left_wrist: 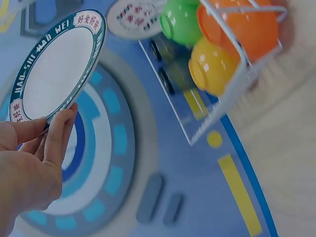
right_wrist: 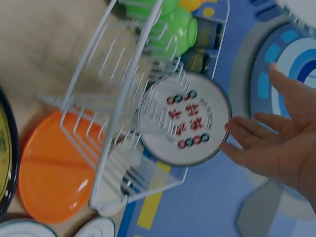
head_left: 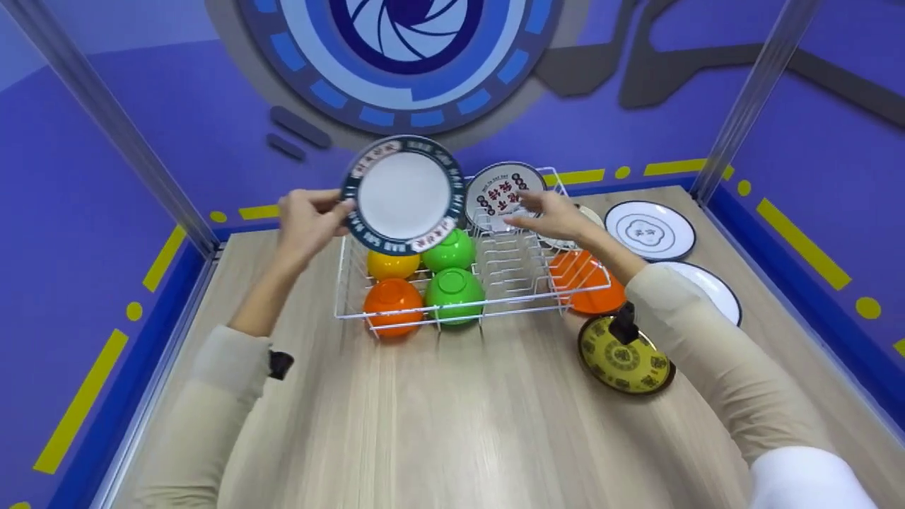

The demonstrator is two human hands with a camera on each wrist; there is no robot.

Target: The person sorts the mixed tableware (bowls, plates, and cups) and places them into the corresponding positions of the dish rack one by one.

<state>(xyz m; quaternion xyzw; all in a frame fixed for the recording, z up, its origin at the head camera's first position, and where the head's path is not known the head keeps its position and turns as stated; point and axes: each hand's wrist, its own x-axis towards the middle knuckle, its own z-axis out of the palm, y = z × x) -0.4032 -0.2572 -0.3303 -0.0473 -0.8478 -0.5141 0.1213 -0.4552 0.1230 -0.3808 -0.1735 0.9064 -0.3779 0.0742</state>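
Note:
My left hand (head_left: 311, 223) pinches the edge of a white plate (head_left: 404, 194) with a dark green lettered rim, thumb on its face and fingers behind. The plate is tilted up above the left part of a white wire dish rack (head_left: 512, 265). A white plate with red characters (head_left: 503, 185) stands at the rack's back. Beside it, my right hand (head_left: 555, 214) has its fingers extended and holds nothing; in the right wrist view its fingertips (right_wrist: 229, 127) lie by that plate's edge, and I cannot tell if they touch.
In the rack's left part sit an orange bowl (head_left: 393, 305), a yellow bowl (head_left: 393, 264) and green bowls (head_left: 454, 293), upside down. To the right lie an orange plate (head_left: 587, 283), a yellow patterned plate (head_left: 623, 355) and white plates (head_left: 650, 231). A purple wall (head_left: 177, 127) stands behind.

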